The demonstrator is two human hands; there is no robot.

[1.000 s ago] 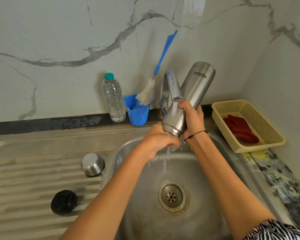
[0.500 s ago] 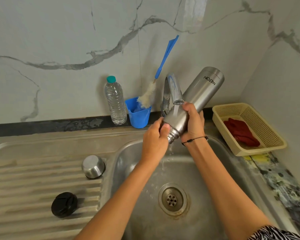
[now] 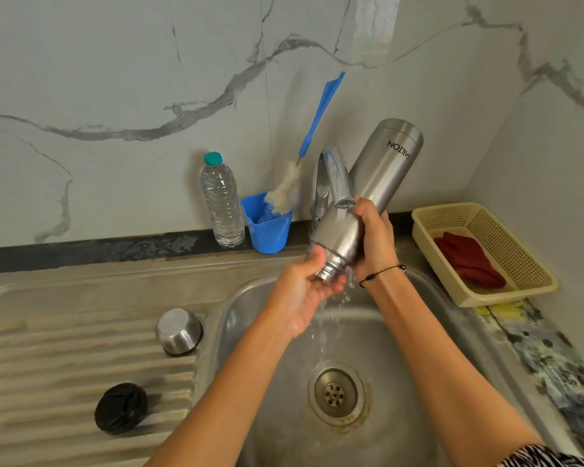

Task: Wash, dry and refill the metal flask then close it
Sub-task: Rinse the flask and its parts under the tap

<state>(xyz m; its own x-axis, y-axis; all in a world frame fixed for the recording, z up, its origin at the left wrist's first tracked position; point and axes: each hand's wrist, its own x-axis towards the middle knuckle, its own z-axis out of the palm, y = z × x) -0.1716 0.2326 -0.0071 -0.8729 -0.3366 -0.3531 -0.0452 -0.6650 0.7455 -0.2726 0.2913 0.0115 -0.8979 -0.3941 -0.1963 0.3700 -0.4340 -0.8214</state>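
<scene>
Metal flask (image 3: 375,193) held mouth-down and tilted over the sink (image 3: 402,332), base raised toward the far right, so that rinse water runs off the neck and falls straight toward the drain (image 3: 336,394). Kept right under the tap (image 3: 338,180), whose stream strikes the shoulder. Right hand (image 3: 373,237) wrapped round the lower body, fingers curled in a firm grip, wrist bent upward, forearm rising from the near right. Left hand (image 3: 312,288) cupped beneath the threaded neck, fingers curled round it, thumb up against the shoulder, palm wet, apparently rubbing the mouth clean while catching the flow. Steel cup lid (image 3: 179,330) set upside down on the ribbed draining board (image 3: 64,365) at the left, black stopper (image 3: 121,407) nearer on the same board, both parked out of the splash until closing. Against the far wall, bottle brush (image 3: 294,183) standing in a blue cup (image 3: 267,227), plastic water bottle (image 3: 221,203) just left of it, probably waiting for the refill. Red cloth (image 3: 469,261) lying in a cream basket (image 3: 526,264) on the table at the right, likely meant for drying. Washing judged to be under way; drying, refilling and closing not yet done.
</scene>
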